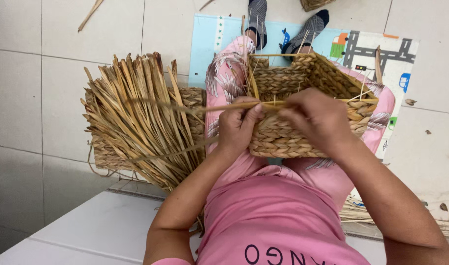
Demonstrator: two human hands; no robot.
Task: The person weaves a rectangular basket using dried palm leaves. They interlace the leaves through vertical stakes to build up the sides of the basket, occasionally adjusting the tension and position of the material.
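**Weaving the rim of a square basket on the lap**

We see a square woven basket (303,105) of plaited dry reed resting on the person's lap, tilted so that its open mouth faces away from them and its near wall faces the camera. Along the near top edge runs a long flat reed strip (185,104), stretched out to the person's left across the bundle beside them.

The left hand (239,126) is closed on that strip, thumb and fingers pinching it right at the basket's near left corner. The right hand (318,118) is curled over the rim just beside it, fingers closed on the edge and, as far as we can tell, on the same strip; its fingertips are hidden behind the knuckles.

To do this step well, we judge that the strip should stay flat and taut between the two hands, and be pressed snug against the rim so the edge keeps its line. Thin loose stalks stick up from the rim and could snag.

Just to the left, on the tiled floor (62,98), lies a thick bundle of reed strips (136,118) over another woven piece (190,98). Beyond the basket we see feet in grey socks (283,27) on a pale blue play mat (209,44), and the corner of another basket (315,4) at the top edge.
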